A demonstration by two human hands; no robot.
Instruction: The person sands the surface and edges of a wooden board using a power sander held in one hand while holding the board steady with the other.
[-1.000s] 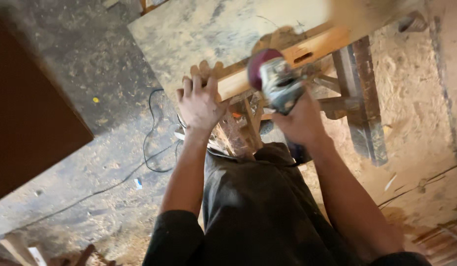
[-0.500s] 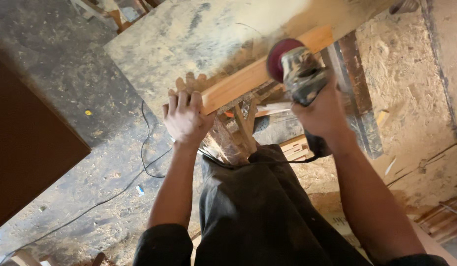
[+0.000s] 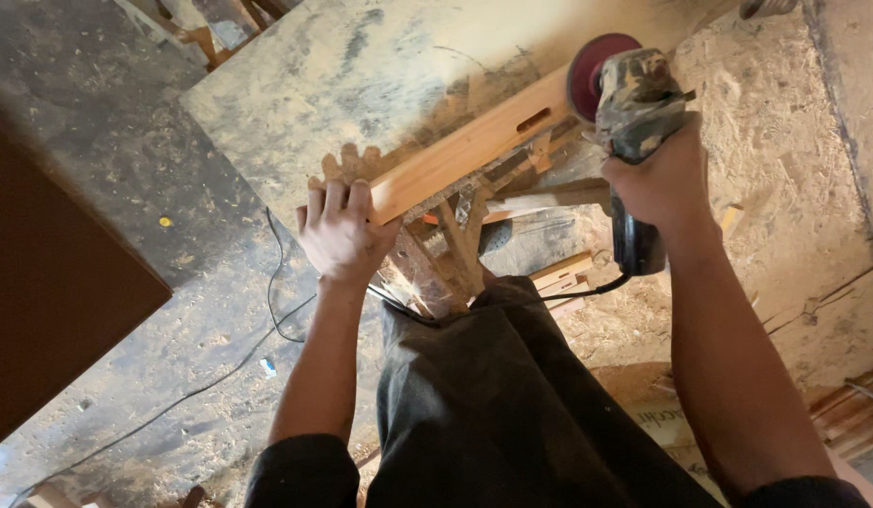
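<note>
- Wrapping your right hand point(image 3: 657, 179) around the body of the angle grinder point(image 3: 634, 122), you are keeping its dark red sanding disc point(image 3: 591, 71) against the far end of the wooden rail point(image 3: 474, 146); your fingers are closed firmly on the tool.
- Pressing your left hand point(image 3: 342, 230) over the near end of that rail, fingers curled on top, you are pinning it against the workbench point(image 3: 380, 66) at its near edge.
- Be holding the disc at a shallow angle to the wood, since a steep tilt is likely to gouge the face.
- Be keeping the pinning hand well apart from the disc, and watching the slot point(image 3: 533, 119) cut in the rail, where the disc edge could catch.
- Be minding the black cable point(image 3: 587, 290), which is trailing from the grinder past your dark trousers point(image 3: 493, 404) towards the sawdust-covered floor point(image 3: 201, 376); keeping it behind the tool should stop it snagging.
</note>
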